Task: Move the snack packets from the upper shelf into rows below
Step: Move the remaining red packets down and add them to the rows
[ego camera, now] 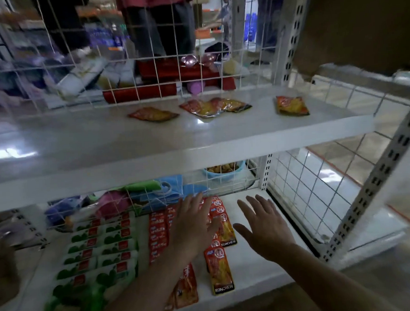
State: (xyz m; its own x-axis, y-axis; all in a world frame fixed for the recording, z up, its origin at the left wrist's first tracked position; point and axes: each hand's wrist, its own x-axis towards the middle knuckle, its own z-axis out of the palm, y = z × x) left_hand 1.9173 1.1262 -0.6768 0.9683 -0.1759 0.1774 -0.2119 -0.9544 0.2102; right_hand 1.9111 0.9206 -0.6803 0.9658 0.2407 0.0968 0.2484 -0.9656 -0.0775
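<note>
My left grip (194, 226), fingers splayed and empty, over the red packets (220, 273); right grip (265, 229) likewise above the lower shelf (253, 268); packets' long axes run front-to-back, KONCHEW ends toward me.

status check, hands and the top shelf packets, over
Left hand open over the red packet rows, lower shelf. Right hand open, empty, beside them. Orange packets lie on the upper shelf. Nothing blocking.

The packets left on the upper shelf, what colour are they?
Red and yellow packets, clearest in the head view.
</note>
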